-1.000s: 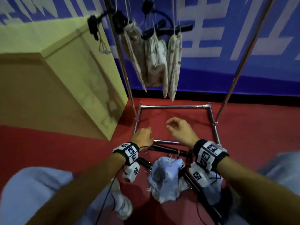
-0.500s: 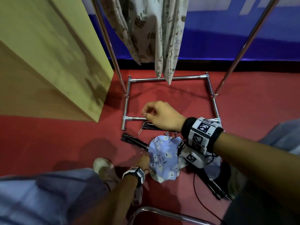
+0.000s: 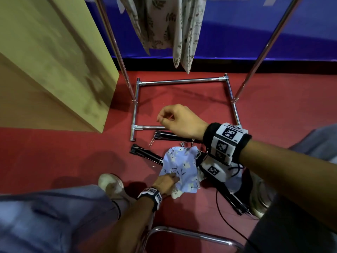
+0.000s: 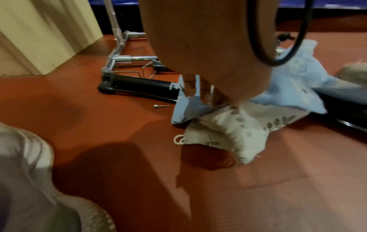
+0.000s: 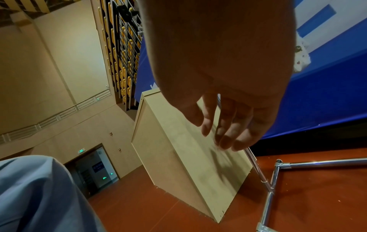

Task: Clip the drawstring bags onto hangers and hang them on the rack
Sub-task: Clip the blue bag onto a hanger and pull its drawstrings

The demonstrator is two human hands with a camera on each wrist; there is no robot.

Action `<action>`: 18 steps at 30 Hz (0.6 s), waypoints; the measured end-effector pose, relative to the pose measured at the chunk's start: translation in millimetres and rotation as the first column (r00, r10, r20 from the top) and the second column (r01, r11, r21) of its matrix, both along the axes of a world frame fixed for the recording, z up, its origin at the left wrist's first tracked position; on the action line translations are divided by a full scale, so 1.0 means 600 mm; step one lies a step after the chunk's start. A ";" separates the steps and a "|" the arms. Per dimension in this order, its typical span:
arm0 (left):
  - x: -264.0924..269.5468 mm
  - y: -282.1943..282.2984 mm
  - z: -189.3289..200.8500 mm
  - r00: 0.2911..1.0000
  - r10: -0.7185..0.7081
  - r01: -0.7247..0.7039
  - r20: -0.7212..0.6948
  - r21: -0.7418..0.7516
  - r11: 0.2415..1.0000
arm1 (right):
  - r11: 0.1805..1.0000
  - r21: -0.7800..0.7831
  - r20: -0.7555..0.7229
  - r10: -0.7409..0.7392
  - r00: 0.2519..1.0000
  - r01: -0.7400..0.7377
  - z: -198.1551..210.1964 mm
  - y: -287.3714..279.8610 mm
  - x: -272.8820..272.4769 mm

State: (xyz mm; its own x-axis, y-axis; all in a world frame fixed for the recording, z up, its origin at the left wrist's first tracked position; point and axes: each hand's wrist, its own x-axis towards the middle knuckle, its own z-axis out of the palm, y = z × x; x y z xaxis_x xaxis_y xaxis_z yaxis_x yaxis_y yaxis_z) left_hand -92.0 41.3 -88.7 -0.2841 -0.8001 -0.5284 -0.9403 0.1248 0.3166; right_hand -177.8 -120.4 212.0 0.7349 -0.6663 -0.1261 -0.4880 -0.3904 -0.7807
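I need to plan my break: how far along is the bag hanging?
Done: several cream leaf-print bags hang on the rack. In hand: the left hand pinches the blue floral bag on the floor; the right hand hovers empty over the black hangers. Left: clipping it, plus the cream bag underneath.

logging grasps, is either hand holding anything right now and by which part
Left hand pinches the blue floral bag at its near edge. Right hand holds nothing.

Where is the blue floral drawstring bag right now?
In the head view, the blue floral bag lies on the red floor, on black hangers, with the left hand on its near edge.
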 end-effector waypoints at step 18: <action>0.000 -0.208 0.560 0.635 0.381 -0.551 -0.672 -0.049 0.833 | 0.992 0.078 -0.049 -0.094 0.994 0.098 0.057 -0.045 -0.122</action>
State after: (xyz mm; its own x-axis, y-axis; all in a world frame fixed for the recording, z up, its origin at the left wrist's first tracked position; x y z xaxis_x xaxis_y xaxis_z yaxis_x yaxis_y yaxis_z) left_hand -92.3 -83.3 247.1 -0.0252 -0.9867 -0.1603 -0.4947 -0.1271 0.8597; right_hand -250.8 -147.5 246.2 0.6602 -0.7201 -0.2135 -0.5559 -0.2773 -0.7836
